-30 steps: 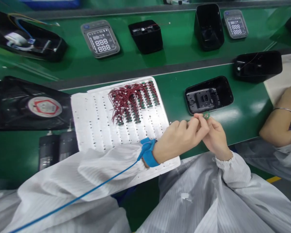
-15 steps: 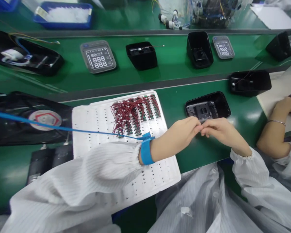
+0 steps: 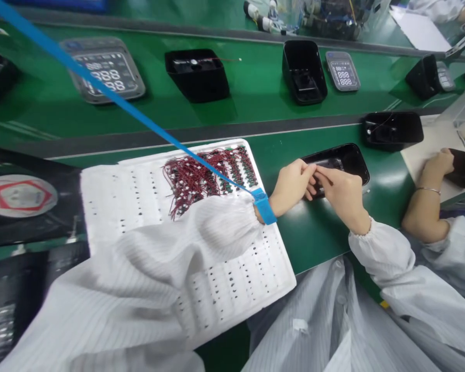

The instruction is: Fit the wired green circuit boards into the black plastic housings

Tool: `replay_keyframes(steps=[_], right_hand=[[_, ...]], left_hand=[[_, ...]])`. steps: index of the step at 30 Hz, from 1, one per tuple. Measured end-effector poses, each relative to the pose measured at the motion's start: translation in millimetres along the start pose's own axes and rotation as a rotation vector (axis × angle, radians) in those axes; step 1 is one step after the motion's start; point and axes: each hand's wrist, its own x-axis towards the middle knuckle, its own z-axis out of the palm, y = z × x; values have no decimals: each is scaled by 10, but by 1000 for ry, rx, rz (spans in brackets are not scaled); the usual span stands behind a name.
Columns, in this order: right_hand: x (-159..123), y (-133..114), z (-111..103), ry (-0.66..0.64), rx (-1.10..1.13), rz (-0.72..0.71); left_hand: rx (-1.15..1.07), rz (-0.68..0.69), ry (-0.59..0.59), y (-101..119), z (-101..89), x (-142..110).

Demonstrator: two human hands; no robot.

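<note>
My left hand [image 3: 293, 182] and my right hand [image 3: 341, 194] meet at the fingertips over the near left side of a black plastic housing [image 3: 352, 157]. Both are closed in a pinch; whatever lies between the fingers is too small or hidden to make out. The housing rests on the green bench, its open side up, partly covered by my hands. A blue wrist strap [image 3: 264, 205] with a long blue cord circles my left wrist. Beneath my left forearm lies a white foam tray [image 3: 104, 201], bearing small circuit boards with dark red wires [image 3: 194, 175] in its upper part.
Along the green conveyor stand black housings [image 3: 201, 77] and grey display panels [image 3: 343, 72] showing digits. Another black housing [image 3: 393, 129] sits right of mine. A co-worker's arm [image 3: 428, 206] rests at the right. A black bag [image 3: 65, 206] lies at the left.
Both hands have moved up and over the housing, fingertips still together. The blue cord now crosses the view higher up. The view has shifted, and things on the conveyor appear farther left.
</note>
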Motion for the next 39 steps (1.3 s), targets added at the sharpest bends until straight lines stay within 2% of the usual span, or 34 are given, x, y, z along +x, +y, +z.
replay_keyframes(steps=[3, 6, 9, 11, 13, 14, 17, 21, 29, 32, 36, 39], right_hand=[[72, 46, -69, -93, 23, -29], [169, 110, -205, -209, 103, -13], [234, 176, -298, -262, 133, 17], [257, 207, -306, -284, 113, 21], [275, 213, -274, -333, 81, 5], [285, 204, -249, -360, 64, -10], [318, 140, -162, -434, 13, -76], [351, 67, -82, -485, -59, -132], [421, 106, 46, -460, -175, -113], [399, 96, 98, -414, -239, -110], [327, 71, 91, -380, -250, -163], [292, 51, 29, -447, -269, -206]], left_hand=[[-7, -2, -83, -15, -62, 46], [52, 15, -248, -27, -159, 87], [234, 151, -380, -66, -271, 132], [505, 376, -367, -99, -346, 155], [827, 612, -286, -128, -416, 170], [962, 687, -248, -139, -446, 176], [1184, 743, -224, -161, -508, 197], [1227, 747, -267, -197, -520, 250], [1226, 792, -266, -264, -532, 309], [1222, 788, -265, -261, -543, 302], [1212, 797, -243, -296, -542, 314], [1176, 833, -221, -328, -541, 332]])
